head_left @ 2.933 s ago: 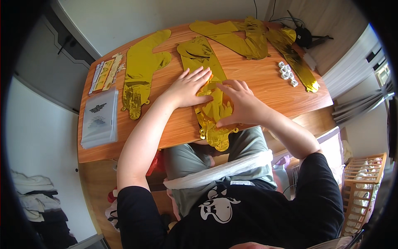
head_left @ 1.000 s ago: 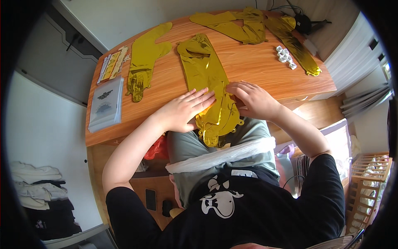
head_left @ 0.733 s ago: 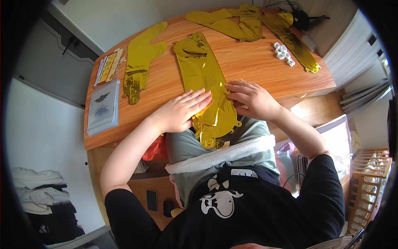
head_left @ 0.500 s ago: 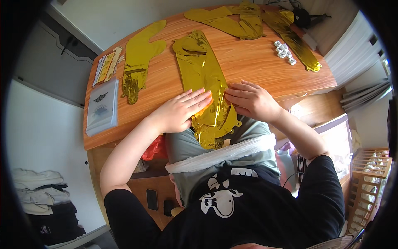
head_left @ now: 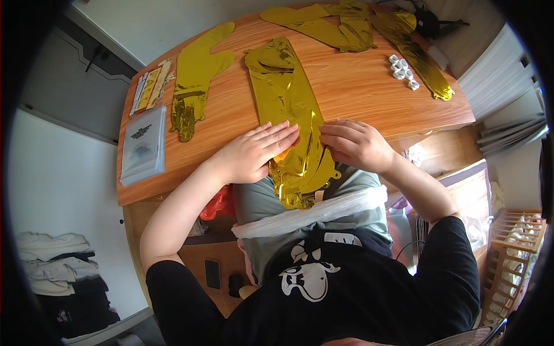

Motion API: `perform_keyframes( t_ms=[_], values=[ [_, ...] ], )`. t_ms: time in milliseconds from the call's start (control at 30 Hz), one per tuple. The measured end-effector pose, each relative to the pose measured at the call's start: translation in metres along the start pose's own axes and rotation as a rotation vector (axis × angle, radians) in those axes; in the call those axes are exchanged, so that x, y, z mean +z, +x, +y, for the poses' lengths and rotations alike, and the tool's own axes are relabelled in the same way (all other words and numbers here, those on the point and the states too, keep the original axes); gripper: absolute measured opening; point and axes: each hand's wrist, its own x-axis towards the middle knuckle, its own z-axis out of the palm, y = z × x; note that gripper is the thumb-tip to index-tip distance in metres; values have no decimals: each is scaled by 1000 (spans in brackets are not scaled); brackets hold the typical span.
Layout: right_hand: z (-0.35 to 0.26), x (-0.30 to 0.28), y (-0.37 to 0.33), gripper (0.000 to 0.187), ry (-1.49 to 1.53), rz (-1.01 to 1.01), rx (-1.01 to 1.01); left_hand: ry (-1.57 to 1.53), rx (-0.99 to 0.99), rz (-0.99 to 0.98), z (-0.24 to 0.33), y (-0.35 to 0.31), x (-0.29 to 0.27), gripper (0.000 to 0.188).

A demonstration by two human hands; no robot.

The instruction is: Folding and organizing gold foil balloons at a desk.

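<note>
A flat gold foil balloon (head_left: 283,104) lies lengthwise in front of me, its near end hanging over the table edge above my lap. My left hand (head_left: 254,153) rests palm down on the balloon's left side, fingers stretched out. Something orange shows beneath those fingertips. At the opposite edge, my right hand (head_left: 358,144) has bent fingers closed on the foil, the thumb partly hidden. Small tabs stick out along the rounded near end, and creases run through the foil between my hands.
More gold foil balloons lie at the left (head_left: 193,81), far side (head_left: 329,32) and right (head_left: 418,57) of the wooden table (head_left: 369,86). White rolls (head_left: 404,72) sit at right. Clear plastic packets (head_left: 142,147) and printed cards (head_left: 151,89) lie at left.
The balloon's near end has spread flatter, and its folded flap lies smoother. Both hands have stayed nearly in place on it. The whole view has shifted slightly.
</note>
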Motion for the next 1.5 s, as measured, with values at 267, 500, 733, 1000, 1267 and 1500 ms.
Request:
perform_keyframes(
  t_ms=[267,500,733,1000,1267,1500],
  values=[
    [0,7,-12,38,-59,23,-55,-74,10,42,-4,-2,3,97],
    [1,6,-14,35,-72,21,-107,-152,-2,32,-5,-2,-1,99],
    [1,2,-13,34,-99,-10,-141,-56,11,-28,1,0,-3,91],
    [-9,7,3,35,-70,42,-69,-12,12,-27,2,2,-2,89],
    [-3,8,6,39,91,-96,-117,-27,17,-51,4,1,-3,87],
    [-9,7,16,43,186,-76,-28,-76,-5,-53,6,-2,1,87]
  ],
)
